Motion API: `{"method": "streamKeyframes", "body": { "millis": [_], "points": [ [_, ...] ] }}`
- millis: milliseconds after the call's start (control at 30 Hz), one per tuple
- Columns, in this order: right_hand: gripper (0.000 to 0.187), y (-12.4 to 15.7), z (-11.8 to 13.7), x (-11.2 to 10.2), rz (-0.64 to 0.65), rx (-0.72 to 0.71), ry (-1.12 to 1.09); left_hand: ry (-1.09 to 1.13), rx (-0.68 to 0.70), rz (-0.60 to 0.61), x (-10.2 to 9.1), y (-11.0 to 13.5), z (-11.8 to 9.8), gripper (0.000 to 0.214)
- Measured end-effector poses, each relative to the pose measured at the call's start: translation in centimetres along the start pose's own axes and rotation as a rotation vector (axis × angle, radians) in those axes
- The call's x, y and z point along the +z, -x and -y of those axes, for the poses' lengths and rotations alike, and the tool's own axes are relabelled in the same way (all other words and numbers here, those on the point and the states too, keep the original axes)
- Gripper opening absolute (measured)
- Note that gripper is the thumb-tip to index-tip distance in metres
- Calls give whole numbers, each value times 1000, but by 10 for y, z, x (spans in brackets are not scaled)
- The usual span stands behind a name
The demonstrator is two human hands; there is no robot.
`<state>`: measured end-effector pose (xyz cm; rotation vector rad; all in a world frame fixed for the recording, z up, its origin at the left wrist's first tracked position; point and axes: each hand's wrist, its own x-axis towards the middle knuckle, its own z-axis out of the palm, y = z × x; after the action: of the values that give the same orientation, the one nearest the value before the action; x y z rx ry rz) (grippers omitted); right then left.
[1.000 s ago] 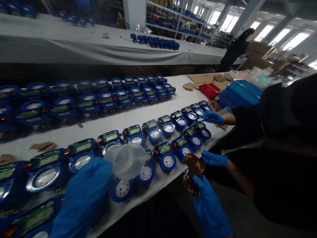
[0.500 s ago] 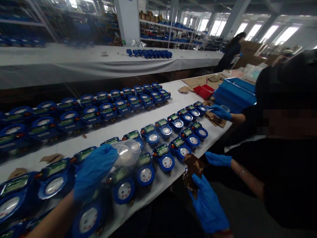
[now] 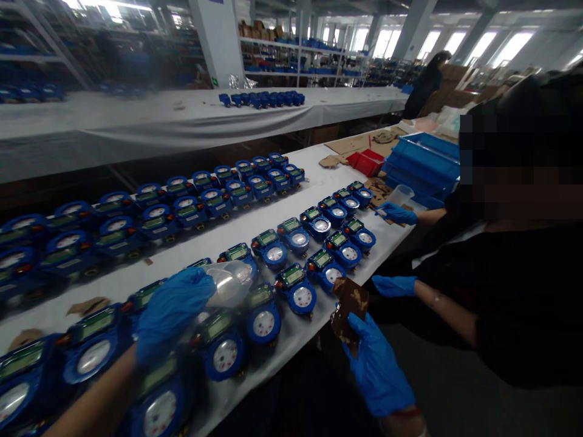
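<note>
Left blue-gloved hand has moved farther from the camera, over the meter rows, since the earliest frame. Its fingers clamp a translucent plastic cup, tilted to its right above blue meters with round white dials. Right blue-gloved hand grips a brown, shiny-streaked flat piece, long axis roughly upright, beside the white table. Meters stand between cup and piece; a co-worker's blue-gloved hand crowds the piece's right.

Blue-gloved left hand holds a translucent plastic cup near blue round-dialled meters. Blue-gloved right hand grips a brown, tan-patched piece.
</note>
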<state>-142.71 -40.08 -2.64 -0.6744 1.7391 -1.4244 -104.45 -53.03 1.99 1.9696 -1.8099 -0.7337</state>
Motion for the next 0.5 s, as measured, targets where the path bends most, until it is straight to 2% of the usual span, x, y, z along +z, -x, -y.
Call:
{"method": "streamKeyframes", "body": {
  "millis": [100,200,300,400,500],
  "points": [
    [44,-4,-9,-6,-14,-58,69,-32,25,55,1,-4,0,35],
    [38,-4,-6,-5,-28,-54,66,-81,9,73,2,-7,-3,40],
    [30,-1,6,1,-35,-21,23,-48,-1,55,5,-9,-3,46],
    [29,0,15,6,-47,-3,-12,-34,13,52,8,-12,3,47],
    [30,-1,12,4,-57,-34,30,-45,48,65,10,-16,10,46]
  ]
}}
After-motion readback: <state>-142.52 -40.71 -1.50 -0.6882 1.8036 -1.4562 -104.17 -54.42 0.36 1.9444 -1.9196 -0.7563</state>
